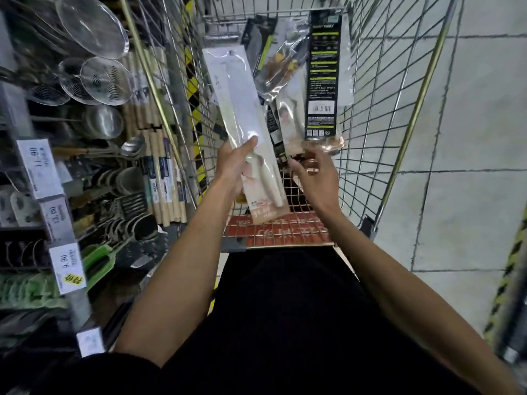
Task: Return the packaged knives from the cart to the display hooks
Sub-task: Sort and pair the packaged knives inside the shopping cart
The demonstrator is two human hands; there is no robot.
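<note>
Holds one packaged knife up off the pile and over the cart, with the left grip closed round the lower part by the pale handle, thumb across the front and fingers behind. Keeps the far end of the card free that way, likely so that end can go onto a hook. Reaches with the right grip toward the near ends of the packs remaining in the basket, fingers loosely curled; cannot tell whether anything is pinched there or merely touched. Leaves at least three more in the cart: a clear pack with a pale handle just beside the lifted one, a black-backed pack leaning toward the right wall with its barcode showing, and a crinkled clear pack lying across them. Finds these propped steeply on end, so probably easy to pluck by the near edge. Stands close beside wire strainers, rolling pins and price tags on the left; shows no knife hooks plainly. Judged early in the job: most stock not yet rehung.
</note>
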